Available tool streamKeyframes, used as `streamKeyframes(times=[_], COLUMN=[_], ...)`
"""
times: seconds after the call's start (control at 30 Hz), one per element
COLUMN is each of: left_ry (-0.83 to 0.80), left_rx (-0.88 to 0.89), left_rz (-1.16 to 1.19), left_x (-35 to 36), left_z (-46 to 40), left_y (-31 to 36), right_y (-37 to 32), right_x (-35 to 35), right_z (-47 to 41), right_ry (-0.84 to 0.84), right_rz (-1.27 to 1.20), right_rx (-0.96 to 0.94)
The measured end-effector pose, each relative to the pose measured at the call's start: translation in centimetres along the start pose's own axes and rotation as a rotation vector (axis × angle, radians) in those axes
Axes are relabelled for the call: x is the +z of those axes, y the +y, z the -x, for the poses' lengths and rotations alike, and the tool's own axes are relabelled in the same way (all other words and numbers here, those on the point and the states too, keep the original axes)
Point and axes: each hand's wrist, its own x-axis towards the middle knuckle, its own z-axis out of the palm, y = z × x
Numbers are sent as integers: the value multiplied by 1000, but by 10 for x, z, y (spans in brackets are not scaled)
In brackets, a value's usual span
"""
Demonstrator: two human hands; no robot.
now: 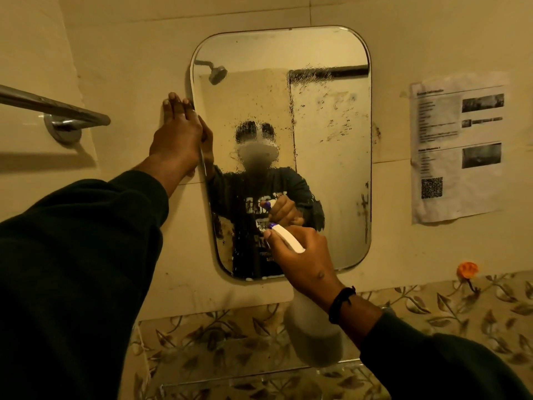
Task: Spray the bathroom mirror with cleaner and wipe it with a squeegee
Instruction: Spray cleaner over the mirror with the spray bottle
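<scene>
A rounded rectangular mirror (331,116) hangs on the cream tiled wall, its glass speckled with droplets and foggy patches. My left hand (177,134) lies flat against the wall at the mirror's left edge, fingers pointing up. My right hand (302,255) grips a white spray bottle (314,333) by its neck, with a finger on the trigger. The white and purple nozzle (284,236) points at the lower part of the glass, close to it. No squeegee is in view.
A chrome towel bar (54,108) juts from the wall at the left. A printed paper sheet (458,148) is stuck to the wall right of the mirror. A clear shelf (239,376) sits below, against leaf-patterned tiles. An orange hook (467,269) is at lower right.
</scene>
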Motion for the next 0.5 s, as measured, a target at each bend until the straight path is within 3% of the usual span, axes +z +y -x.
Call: streamKeyframes(times=[0.23,0.5], left_ry=[6,12], left_rx=[-3,0], left_rz=[14,28], left_x=[-1,0], left_z=[1,1], left_y=[0,0], right_y=[3,-1], right_x=[-7,-25], right_z=[3,6], right_ry=[54,104], right_rz=[66,-30], right_rx=[54,56])
